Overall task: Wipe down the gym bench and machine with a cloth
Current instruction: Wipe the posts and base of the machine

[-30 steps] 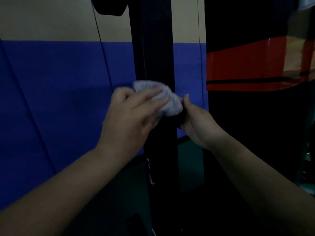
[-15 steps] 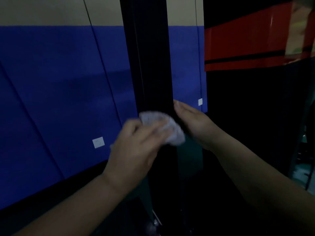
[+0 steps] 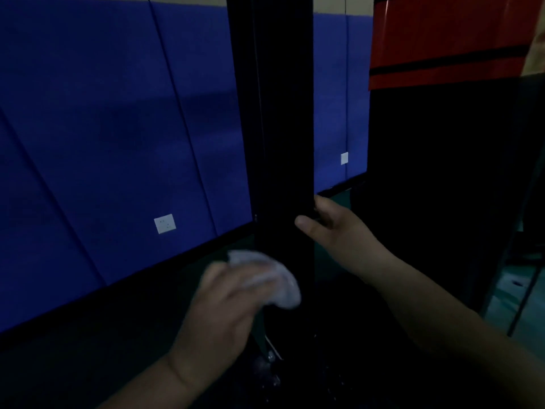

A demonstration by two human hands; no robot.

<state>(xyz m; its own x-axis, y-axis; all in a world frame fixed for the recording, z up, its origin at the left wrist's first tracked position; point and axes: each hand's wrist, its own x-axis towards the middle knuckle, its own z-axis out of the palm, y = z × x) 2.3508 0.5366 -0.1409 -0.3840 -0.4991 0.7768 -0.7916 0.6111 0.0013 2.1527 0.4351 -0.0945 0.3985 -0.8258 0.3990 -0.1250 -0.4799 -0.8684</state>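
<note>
A black upright post (image 3: 280, 128) of the gym machine runs down the middle of the head view. My left hand (image 3: 218, 308) grips a bunched pale grey cloth (image 3: 271, 278) and presses it against the post's lower left side, blurred by motion. Higher up, my right hand (image 3: 336, 228) holds the post's right edge, thumb in front and fingers hidden behind it. The scene is dim.
Blue padded wall panels (image 3: 118, 128) with a white socket plate (image 3: 165, 223) stand behind the post. A black machine body with a red band (image 3: 442, 39) fills the right. The post's base with a shiny bolt (image 3: 269, 355) sits low on the dark floor.
My left hand has slid the cloth down the post towards its base. The right hand has also shifted lower along the post's right edge, and my view has tilted downward.
</note>
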